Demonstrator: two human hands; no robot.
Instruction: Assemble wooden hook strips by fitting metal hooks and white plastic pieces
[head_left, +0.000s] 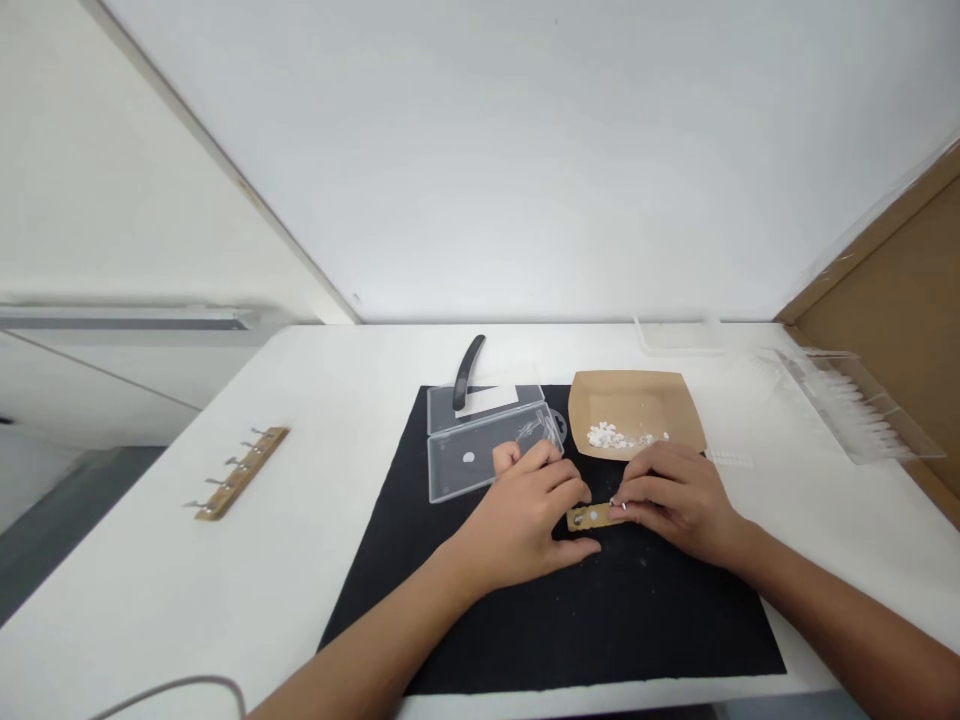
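A short wooden strip (pixel 591 517) with scalloped edges lies on the black mat (pixel 570 630). A round white spot shows on its face. My left hand (pixel 529 515) is at the strip's left end, thumb and forefinger apart on either side of it. My right hand (pixel 682 505) pinches a small shiny metal piece (pixel 618 504) over the strip's right part; the fingers hide most of both. Just behind my left hand is an open clear plastic case (pixel 457 470), holding thin metal bits and a white dot.
A brown paper tray (pixel 637 395) with small white bits stands behind my right hand. A black curved handle (pixel 466 375) lies across the case's lid. At the left is a wooden rack with metal hooks (pixel 244 475). Clear plastic trays (pixel 855 405) stand at the right.
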